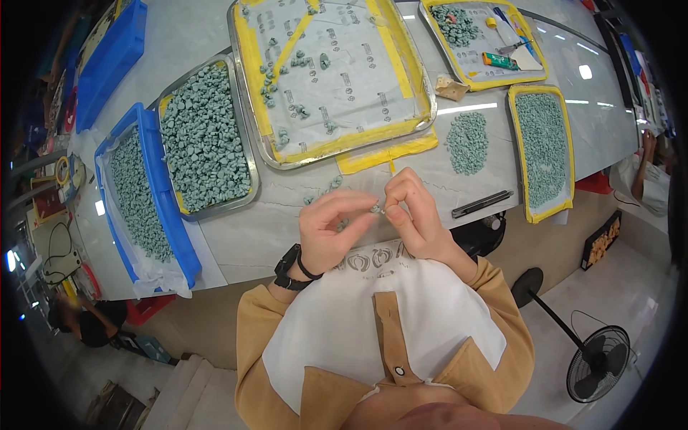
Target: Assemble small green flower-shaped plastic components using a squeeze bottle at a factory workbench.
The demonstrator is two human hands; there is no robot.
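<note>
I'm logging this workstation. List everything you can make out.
table: one, pale grey, centre
blue trays: two, blue, table's left
small metal tray: one, silver, left of centre
large lined tray: one, silver and yellow, top centre
yellow-edged trays: two, yellow, right
green pieces: many, green, trays and table
slim tool: one, black, table's right
tube: one, green and orange, upper-right tray
small block: one, brown, beside that tray
fan: one, black, lower right
co-workers: at least two, dark or pale clothes, edges
watch: one, black, left wrist
shirt: one, tan and white, torso
left grip: one, bare, table's front
right grip: one, bare, close beside it
</note>
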